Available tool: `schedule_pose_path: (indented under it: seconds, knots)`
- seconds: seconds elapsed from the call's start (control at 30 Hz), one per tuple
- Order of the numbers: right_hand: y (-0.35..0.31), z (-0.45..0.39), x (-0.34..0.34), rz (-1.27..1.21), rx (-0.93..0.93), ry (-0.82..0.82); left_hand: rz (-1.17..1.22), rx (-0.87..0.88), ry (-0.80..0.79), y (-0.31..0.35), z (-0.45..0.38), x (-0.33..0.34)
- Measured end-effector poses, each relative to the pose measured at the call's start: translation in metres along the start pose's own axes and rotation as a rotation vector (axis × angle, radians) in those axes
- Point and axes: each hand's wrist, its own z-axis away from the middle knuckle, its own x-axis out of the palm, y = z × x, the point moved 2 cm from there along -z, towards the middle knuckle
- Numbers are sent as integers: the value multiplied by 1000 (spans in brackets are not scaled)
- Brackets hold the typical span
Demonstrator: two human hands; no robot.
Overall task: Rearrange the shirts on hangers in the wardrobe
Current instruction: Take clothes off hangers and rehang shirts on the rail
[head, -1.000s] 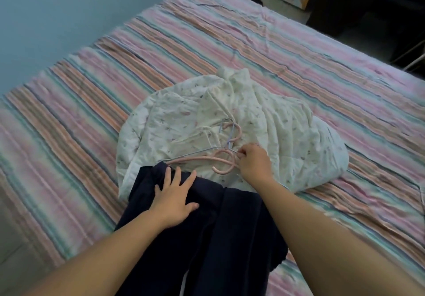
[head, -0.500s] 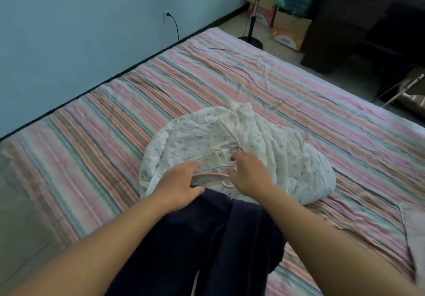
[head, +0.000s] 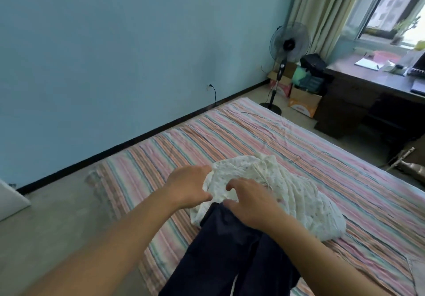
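Note:
A white floral shirt [head: 299, 203] lies bunched on the striped bed [head: 264, 139]. A dark navy garment [head: 230, 249] lies in front of it, reaching toward me. My left hand [head: 188, 187] grips a raised fold at the white shirt's left edge. My right hand [head: 250, 203] lies curled over the spot where the navy garment meets the white shirt, with white cloth bunched between thumb and fingers. The pink hangers are hidden under my hands and the cloth.
A blue wall runs along the bed's left side, with a strip of floor [head: 57, 215] between them. Past the bed's far end stand a pedestal fan [head: 288, 42], cardboard boxes [head: 303, 102] and a dark desk [head: 368, 88] under a window.
My head has lifted, bringing the room into view. My left hand left the navy garment and took hold of the white shirt's edge. The hangers, visible before, are now covered.

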Motion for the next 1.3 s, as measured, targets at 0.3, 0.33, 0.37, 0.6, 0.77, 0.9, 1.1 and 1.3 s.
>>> schedule_pose_path:
  seconds: [0.3,0.33,0.37,0.6,0.77,0.9,1.1,1.3]
  knots:
    - [-190,98,-87,25,-191,77,-60,-83,90,-52,205,-119]
    - [-209,109,-94,39,-217,82,-65,-96,105,-57,230,-128]
    - [-226,121,-101,49,-240,84,-69,-112,118,-60,254,-137]
    - [-330,186,-139,81,-464,32,-87,-224,181,-68,393,-169]
    - [-381,214,-151,136,-643,-31,-12,-327,241,-64,462,-185]
    - [-414,226,-161,140,-789,-55,-16,-440,388,-53,510,-201]
    - [-459,237,-162,135,-1017,-56,74,-661,397,-45,581,-213]
    - [-517,259,-141,126,-1248,-100,135,-927,389,-46,653,-202]
